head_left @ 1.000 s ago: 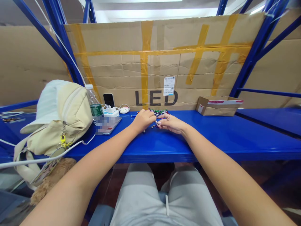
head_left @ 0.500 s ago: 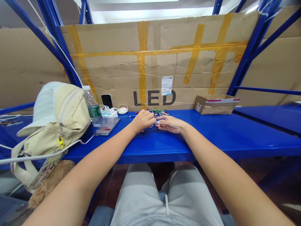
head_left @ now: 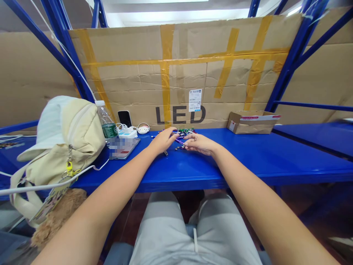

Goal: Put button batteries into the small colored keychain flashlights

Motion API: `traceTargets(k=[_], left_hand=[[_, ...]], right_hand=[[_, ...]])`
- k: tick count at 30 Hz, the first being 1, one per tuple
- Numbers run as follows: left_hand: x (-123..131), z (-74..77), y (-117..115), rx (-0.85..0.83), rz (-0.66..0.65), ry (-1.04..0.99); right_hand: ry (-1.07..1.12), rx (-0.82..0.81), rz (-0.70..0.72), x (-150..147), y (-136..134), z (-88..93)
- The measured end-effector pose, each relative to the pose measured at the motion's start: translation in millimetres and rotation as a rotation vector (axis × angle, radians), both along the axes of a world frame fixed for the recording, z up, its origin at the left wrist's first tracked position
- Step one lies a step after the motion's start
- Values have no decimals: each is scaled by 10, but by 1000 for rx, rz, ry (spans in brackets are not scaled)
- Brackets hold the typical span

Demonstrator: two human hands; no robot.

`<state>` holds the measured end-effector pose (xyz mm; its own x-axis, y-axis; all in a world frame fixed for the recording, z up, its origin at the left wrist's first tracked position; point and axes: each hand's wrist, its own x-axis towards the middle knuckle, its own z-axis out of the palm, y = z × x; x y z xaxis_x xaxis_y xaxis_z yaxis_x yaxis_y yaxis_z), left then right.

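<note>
A thin purple stick, pen-like in shape (head_left: 180, 141), spans the short gap between my two hands above the blue table. My left hand (head_left: 163, 140) is closed at the fingertips around its upper left end. At the lower right end, the fingers of my right hand (head_left: 200, 144) pinch it, palm turned partly up. Just behind the hands lies a pile of small shiny coloured pieces (head_left: 188, 131), partly covered by my fingers. Several tiny round pieces (head_left: 178, 148) rest below the stick. Beside my left wrist is a small dark cylindrical piece (head_left: 166, 153).
The blue table (head_left: 248, 154) backs onto a taped cardboard sheet (head_left: 124, 84). An open cardboard box (head_left: 253, 123) stands at the right. To the left are a cream backpack (head_left: 82, 129), a water bottle (head_left: 109, 129), a phone (head_left: 125, 118), a power strip (head_left: 128, 133) and a tablet-like slab (head_left: 134, 147).
My hands have drawn slightly apart, the left shifting left and its fingers extending. The purple stick now shows between them, and the dark cylindrical piece by my left wrist is more visible.
</note>
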<state>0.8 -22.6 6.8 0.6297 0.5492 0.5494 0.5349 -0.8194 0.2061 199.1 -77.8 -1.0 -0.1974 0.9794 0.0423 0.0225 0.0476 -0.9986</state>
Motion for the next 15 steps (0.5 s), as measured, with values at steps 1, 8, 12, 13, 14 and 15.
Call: traceTargets(k=[1, 8, 12, 13, 14, 15], left_hand=[[-14, -6, 11, -78, 18, -19], [-48, -68, 105, -498, 9, -24], [-47, -77, 113, -572, -57, -56], [-51, -76, 111, -576, -73, -60], [-57, -72, 108, -573, -88, -62], [-64, -67, 105, -563, -101, -63]], right_hand=[[-30, 11, -23, -1, 5, -6], [-176, 69, -78, 17, 36, -16], [-208, 63, -60, 56, 20, -9], [-211, 59, -51, 68, 16, -9], [-214, 58, -42, 80, 14, -11], [-215, 59, -34, 93, 13, -14]])
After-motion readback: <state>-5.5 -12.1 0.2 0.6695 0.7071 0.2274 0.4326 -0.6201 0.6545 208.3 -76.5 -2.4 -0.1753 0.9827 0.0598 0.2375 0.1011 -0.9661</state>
